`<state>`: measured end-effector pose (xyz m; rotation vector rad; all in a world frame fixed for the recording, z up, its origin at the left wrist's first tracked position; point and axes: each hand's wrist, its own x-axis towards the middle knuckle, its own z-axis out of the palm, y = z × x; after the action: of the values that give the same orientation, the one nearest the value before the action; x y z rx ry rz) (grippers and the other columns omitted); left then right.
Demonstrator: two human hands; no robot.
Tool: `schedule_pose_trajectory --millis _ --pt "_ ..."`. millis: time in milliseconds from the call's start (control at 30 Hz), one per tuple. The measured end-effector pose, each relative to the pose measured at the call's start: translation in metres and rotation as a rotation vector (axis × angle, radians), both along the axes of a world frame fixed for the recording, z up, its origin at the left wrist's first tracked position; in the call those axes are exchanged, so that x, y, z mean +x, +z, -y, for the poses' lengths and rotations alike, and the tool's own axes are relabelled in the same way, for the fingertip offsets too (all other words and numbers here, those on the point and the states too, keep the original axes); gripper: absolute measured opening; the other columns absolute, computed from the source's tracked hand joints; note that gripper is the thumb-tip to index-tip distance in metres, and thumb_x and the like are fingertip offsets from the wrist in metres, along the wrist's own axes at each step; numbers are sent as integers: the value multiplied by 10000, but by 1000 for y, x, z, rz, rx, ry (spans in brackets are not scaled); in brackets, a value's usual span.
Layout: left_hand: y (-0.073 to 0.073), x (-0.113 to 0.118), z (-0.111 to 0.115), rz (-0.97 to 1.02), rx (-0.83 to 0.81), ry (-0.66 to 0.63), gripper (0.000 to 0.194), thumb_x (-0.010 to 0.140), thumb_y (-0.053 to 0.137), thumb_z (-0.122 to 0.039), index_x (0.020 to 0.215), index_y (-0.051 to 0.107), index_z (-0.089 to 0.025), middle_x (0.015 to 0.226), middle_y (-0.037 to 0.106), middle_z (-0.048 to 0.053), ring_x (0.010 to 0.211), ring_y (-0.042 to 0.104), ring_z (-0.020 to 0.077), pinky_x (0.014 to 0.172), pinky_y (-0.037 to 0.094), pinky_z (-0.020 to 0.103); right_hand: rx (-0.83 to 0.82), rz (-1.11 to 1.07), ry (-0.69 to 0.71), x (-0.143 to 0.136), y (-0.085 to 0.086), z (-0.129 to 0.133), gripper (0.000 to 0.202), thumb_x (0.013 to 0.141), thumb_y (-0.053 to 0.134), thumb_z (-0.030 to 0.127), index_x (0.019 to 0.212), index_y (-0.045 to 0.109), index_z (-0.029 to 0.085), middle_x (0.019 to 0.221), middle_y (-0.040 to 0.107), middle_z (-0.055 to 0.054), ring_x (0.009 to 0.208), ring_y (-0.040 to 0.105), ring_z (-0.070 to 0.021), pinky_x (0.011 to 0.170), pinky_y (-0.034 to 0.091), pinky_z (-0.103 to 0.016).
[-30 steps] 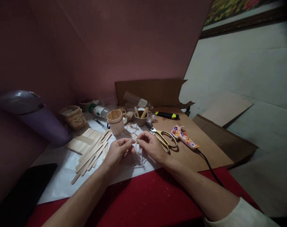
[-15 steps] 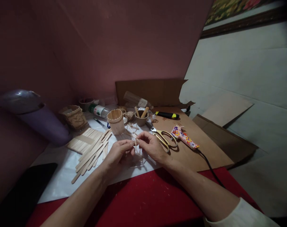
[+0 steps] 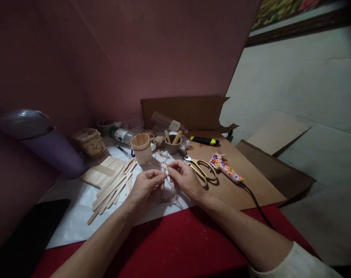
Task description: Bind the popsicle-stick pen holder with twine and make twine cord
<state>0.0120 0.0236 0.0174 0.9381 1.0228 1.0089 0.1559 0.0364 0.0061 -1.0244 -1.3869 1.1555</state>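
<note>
My left hand (image 3: 148, 186) and my right hand (image 3: 184, 178) are close together over the front of the white sheet, thumbs and fingers pinched. Between them is thin tan twine (image 3: 173, 189), which trails down onto the sheet; further strands lie just beyond the fingertips. A round cup made of wooden sticks (image 3: 142, 151), with a scalloped rim, stands upright behind my left hand. Gold-handled scissors (image 3: 200, 170) lie to the right of my right hand. Loose craft sticks (image 3: 115, 189) are fanned out on the left, beside a banded bundle of sticks (image 3: 104, 170).
A flowered glue gun (image 3: 226, 168) with a black cord lies on cardboard (image 3: 241, 195). Behind are a yellow-black utility knife (image 3: 204, 141), a small pot with sticks (image 3: 173, 146), plastic bottles (image 3: 121, 135) and a woven-looking basket (image 3: 91, 144). A purple container (image 3: 53, 148) leans at the left.
My fingertips have separated slightly, the right ones shifting a little up and right. The twine hangs a bit differently below them; everything else stays put.
</note>
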Motion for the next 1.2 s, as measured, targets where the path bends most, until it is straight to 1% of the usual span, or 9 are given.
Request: schedule_pose_trajectory --millis 133,333,500,567,633,833,1000,1067,1200 --pt "-2 1 -2 -131 130 110 258 629 747 -340 659 608 -125 475 536 -28 411 412 50 396 277 162 114 63 -56 1 3 4 148 802 570 306 740 528 179 631 505 33 566 460 -97 531 377 -224" --pt "-3 2 -2 -298 285 148 247 644 719 -362 641 612 -139 488 541 -24 442 450 83 424 345 188 171 221 -81 0 8 11 88 789 572 258 798 597 174 707 574 4 640 502 -117 592 399 -235" --pt "1 5 3 -434 438 182 129 674 677 -264 622 641 -152 526 575 -13 484 478 89 466 365 187 186 244 -79 -1 6 11 95 799 561 275 790 581 183 690 566 11 626 506 -116 589 401 -234" --pt "2 6 3 -412 413 179 139 666 687 -277 623 641 -153 518 571 -13 476 476 91 462 366 191 179 248 -81 0 6 10 117 810 546 285 771 589 184 696 572 5 629 505 -118 586 400 -234" --pt "2 5 2 -323 319 162 184 650 710 -316 633 632 -150 487 551 -20 443 457 87 434 348 192 161 237 -81 0 5 10 133 814 538 292 773 600 181 694 575 1 623 499 -119 578 398 -234" --pt "3 0 -2 -89 114 148 220 645 734 -322 667 622 -134 466 524 -39 392 373 40 379 236 161 83 160 -52 -1 4 7 129 802 548 295 799 595 174 624 534 22 574 478 -113 557 395 -236" --pt "5 -1 0 70 28 149 210 645 743 -297 724 609 -155 580 551 -48 429 402 32 393 260 150 93 129 -78 0 -1 4 114 793 558 282 780 586 172 685 562 11 622 504 -117 607 416 -244" --pt "4 -2 1 101 10 110 220 643 746 -300 721 595 -160 583 542 -52 402 366 27 369 235 158 120 120 -85 1 -2 4 107 796 557 275 785 590 173 723 583 5 660 525 -121 642 425 -248" --pt "1 -3 2 128 16 -24 216 665 736 -303 696 577 -160 452 425 -75 342 261 25 341 136 182 126 92 -44 1 1 4 83 794 557 248 777 597 177 729 607 3 689 554 -126 672 438 -252"
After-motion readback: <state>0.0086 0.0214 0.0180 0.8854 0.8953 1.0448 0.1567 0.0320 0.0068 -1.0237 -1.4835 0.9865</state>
